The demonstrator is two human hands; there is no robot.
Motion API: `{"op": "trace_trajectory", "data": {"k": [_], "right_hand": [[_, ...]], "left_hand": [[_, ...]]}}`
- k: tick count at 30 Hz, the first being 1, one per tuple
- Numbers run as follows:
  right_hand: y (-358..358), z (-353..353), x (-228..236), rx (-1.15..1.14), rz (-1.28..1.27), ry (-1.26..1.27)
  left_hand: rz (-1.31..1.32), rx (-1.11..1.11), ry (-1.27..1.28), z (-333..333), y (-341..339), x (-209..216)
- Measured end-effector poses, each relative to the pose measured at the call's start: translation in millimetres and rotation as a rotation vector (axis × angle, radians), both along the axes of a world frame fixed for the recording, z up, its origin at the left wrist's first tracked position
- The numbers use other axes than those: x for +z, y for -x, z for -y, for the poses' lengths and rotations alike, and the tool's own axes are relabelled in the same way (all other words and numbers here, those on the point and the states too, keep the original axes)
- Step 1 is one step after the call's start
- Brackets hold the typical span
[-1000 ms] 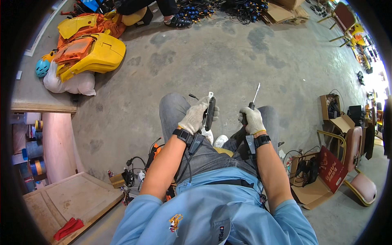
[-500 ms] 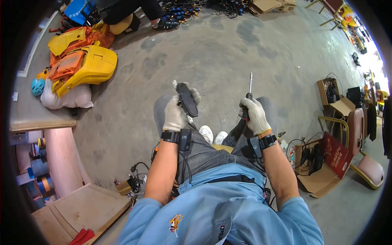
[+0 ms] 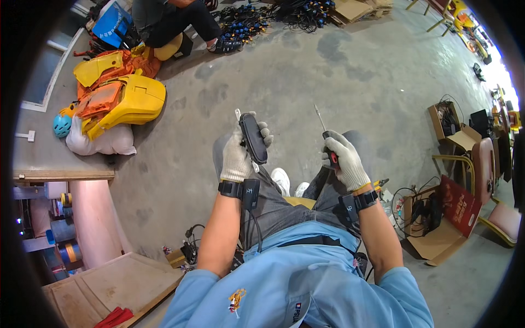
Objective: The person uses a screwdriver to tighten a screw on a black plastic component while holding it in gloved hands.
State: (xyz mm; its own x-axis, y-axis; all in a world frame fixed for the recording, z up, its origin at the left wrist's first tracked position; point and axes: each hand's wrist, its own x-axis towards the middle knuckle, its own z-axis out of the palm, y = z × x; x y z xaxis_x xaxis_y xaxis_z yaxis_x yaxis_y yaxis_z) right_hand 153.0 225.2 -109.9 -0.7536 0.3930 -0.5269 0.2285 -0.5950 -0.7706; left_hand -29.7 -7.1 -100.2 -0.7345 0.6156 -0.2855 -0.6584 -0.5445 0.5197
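Observation:
My left hand (image 3: 236, 158), in a pale knit work glove, is closed round a black oblong piece (image 3: 253, 138) with rounded ends and a raised rim. Behind that piece runs a slim silvery metal bar (image 3: 238, 115), whose ends stick out above and below; its exact kind is hard to tell. In my right hand (image 3: 346, 159), gloved too, is a screwdriver (image 3: 319, 118) with a black-and-red handle. Its shaft points away from me and leans left, apart from the black piece. Both hands hang over my knees, and each wrist wears a black strap with a small box.
Yellow and orange plastic shells (image 3: 131, 106) lie at far left by a white sack (image 3: 101, 139). Another person sits beyond them. Black cables (image 3: 251, 22) are heaped at the back. An open carton (image 3: 432, 243) and a chair (image 3: 481, 169) stand right; a wooden board (image 3: 109, 279) lies lower left.
The screwdriver has tipped from nearly upright to leaning left as my right hand turned. My left hand still holds the black piece, which is turned slightly. The whole view has shifted a little.

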Motion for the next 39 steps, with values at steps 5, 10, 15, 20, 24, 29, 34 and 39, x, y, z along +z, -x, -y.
{"op": "trace_trajectory", "data": {"k": [5, 10, 15, 20, 24, 29, 34, 39], "right_hand": [[-5, -4, -4, -0.093, -0.006, 0.045], [-2, 1, -3, -0.026, 0.011, 0.042], [-1, 1, -6, -0.023, 0.020, 0.048], [-3, -2, -9, -0.017, 0.047, 0.019], [-4, -4, -9, 0.009, 0.063, -0.005], [-5, -4, -6, 0.007, 0.044, 0.006], [-8, -4, 3, -0.045, 0.057, -0.024], [-11, -11, 4, -0.045, 0.043, -0.038]], "left_hand": [[0.001, 0.008, 0.007, -1, -3, 6], [0.024, -0.052, -0.068, 4, -5, 8], [0.021, -0.039, -0.029, 2, -7, 12], [0.017, -0.056, 0.022, 0, -14, 14], [-0.002, -0.052, 0.050, 3, -19, 15], [-0.029, -0.066, 0.017, 6, -22, 17], [-0.033, -0.090, 0.010, 3, -29, 21], [-0.022, -0.122, -0.035, -3, -28, 20]]}}
